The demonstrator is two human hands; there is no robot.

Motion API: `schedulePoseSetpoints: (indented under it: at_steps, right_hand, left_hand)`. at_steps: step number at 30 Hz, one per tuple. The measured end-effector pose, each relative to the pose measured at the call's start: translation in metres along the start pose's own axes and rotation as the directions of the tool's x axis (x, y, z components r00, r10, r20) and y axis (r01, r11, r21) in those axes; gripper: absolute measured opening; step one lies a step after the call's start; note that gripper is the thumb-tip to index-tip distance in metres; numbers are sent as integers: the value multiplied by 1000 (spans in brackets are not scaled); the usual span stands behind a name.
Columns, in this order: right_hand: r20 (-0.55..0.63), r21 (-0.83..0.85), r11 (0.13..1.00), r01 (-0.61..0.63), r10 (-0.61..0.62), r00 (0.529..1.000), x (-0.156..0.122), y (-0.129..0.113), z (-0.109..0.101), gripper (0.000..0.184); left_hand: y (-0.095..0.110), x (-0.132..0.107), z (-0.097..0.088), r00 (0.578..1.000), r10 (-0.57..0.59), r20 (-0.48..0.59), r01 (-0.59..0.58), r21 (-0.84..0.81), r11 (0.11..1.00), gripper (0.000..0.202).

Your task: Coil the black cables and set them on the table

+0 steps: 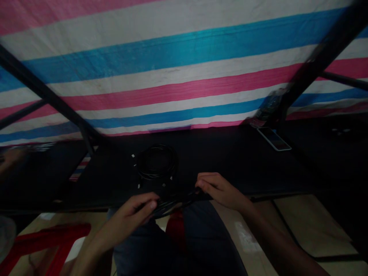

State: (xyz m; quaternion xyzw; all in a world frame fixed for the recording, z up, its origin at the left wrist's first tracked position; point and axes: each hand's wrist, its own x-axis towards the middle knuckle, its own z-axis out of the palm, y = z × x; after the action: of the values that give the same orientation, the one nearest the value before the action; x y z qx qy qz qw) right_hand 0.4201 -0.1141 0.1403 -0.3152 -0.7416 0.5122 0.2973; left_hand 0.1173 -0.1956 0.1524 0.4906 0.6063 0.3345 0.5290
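A bundle of black cable point(169, 205) stretches between my two hands at the front edge of the dark table. My left hand point(138, 209) grips its left end, thumb and fingers closed together. At the right end, my right hand point(214, 188) pinches the same bundle between thumb and fingers. Just beyond, a coil of black cable point(156, 163) lies on the table, with several small pale connector ends around it. Dim light hides the single strands and what lies inside each grip.
A phone point(274, 138) lies at the back right beside a clear bottle point(267, 109). Dark metal posts point(51, 92) slant up on both sides before a striped sheet point(178, 80). Another person's hand point(13, 159) is at far left. A red stool point(48, 245) stands below left.
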Motion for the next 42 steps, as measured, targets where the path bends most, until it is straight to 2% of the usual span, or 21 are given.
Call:
schedulePoseSetpoints:
  at_steps: [3, 6, 9, 11, 15, 18, 20, 22, 24, 27, 31, 33, 36, 39, 42]
  right_hand:
    - [63, -45, 999, 29, -26, 998, -9, -2, -6, 39]
    - [148, -62, 998, -6, 15, 989, -18, -6, -7, 35]
    - [271, -68, 994, -87, 103, 957, -26, -9, -7, 38]
    - [291, -100, 989, -110, 135, 947, -30, -10, -5, 41]
    - [243, -193, 978, -78, 125, 962, -33, -12, 3, 38]
    - [296, -206, 977, -62, 122, 947, -34, -18, 6, 29]
    - [346, -193, 979, -67, 132, 929, -36, -20, 3, 25]
    - [389, -225, 969, -102, 186, 902, -41, -19, -2, 24]
    - [398, -337, 927, -164, 298, 868, -47, -12, -9, 23]
    - [314, -524, 813, -255, 463, 829, -57, 8, -16, 23]
    - [253, -593, 725, -350, 580, 774, -66, 40, -20, 21]
    - [267, -557, 733, -391, 604, 751, -69, 54, -23, 24]
    - [360, -430, 808, -403, 563, 744, -74, 69, -29, 29]
    - [418, -302, 875, -378, 477, 773, -79, 75, -36, 33]
    - [361, -259, 881, -397, 469, 806, -85, 79, -44, 38]
  left_hand:
    - [1, -8, -4, 988, 103, 114, -114, 92, 989, 16]
    - [7, -9, -8, 962, 136, 237, -181, 182, 966, 23]
    - [10, -6, -5, 970, 108, 217, -161, 245, 956, 19]
    - [10, -6, 3, 970, 107, 216, -165, 270, 949, 27]
    - [13, -9, 38, 917, 141, 373, -266, 307, 914, 27]
    - [16, -12, 60, 894, 105, 436, -261, 315, 913, 29]
    - [16, -12, 63, 884, 73, 462, -249, 333, 910, 32]
    - [14, -11, 58, 888, 52, 456, -236, 356, 904, 31]
    - [11, -10, 51, 894, 26, 447, -222, 393, 892, 28]
    - [8, -10, 46, 886, -16, 463, -209, 431, 877, 25]
    - [3, -11, 49, 886, 4, 464, -206, 387, 899, 28]
    - [0, -12, 48, 900, 33, 435, -213, 373, 903, 30]
    - [-3, -14, 39, 915, 49, 400, -224, 404, 887, 29]
    - [-6, -17, 24, 916, 46, 399, -241, 453, 858, 29]
    - [-11, -18, 8, 912, 74, 404, -273, 463, 843, 29]
